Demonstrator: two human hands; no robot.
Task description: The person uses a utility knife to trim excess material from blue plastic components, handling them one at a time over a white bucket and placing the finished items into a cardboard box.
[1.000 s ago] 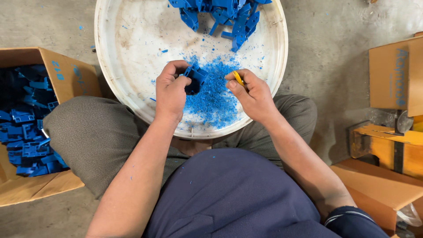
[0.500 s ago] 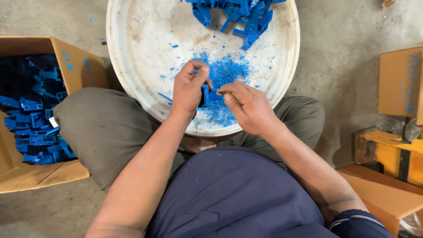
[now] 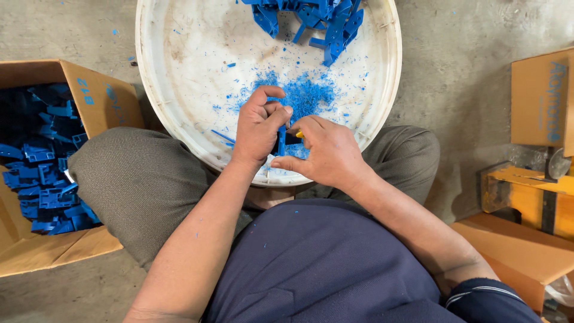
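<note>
**Inspector:** Report the hands first.

**Assistant:** The left hand (image 3: 258,127) is clenched around a small blue plastic part (image 3: 281,146), fingers curled over it, thumb on top. The right hand (image 3: 326,152) is closed on a small tool with a yellow tip (image 3: 298,134), which meets the part between the two hands. The tool's blade is hidden; I cannot tell its kind.

**Inspector:** Where is the part?

**Assistant:** Held over the near rim of a round white basin (image 3: 179,90), which rests against the person's knees.

**Inspector:** Contents of the basin?

**Assistant:** A patch of blue shavings (image 3: 311,96) lies just beyond the hands, with scattered flecks across the basin's scuffed floor. At the far edge sits a heap of blue plastic parts (image 3: 311,18), tangled together, well apart from the hands.

**Inspector:** Other containers?

**Assistant:** To the person's left, an open cardboard box (image 3: 89,98) stands on the concrete floor (image 3: 466,72), just beside the knee. It holds many loose blue pieces (image 3: 42,185) of the same colour, piled without order. To the right, a closed brown carton (image 3: 541,98) stands near the basin; below it a yellow box (image 3: 526,194) and another cardboard box (image 3: 508,245) lie close to the right leg. Their contents are not visible.

**Inspector:** Anything further?

**Assistant:** Blue flecks dot the dark blue shirt (image 3: 323,263).
</note>
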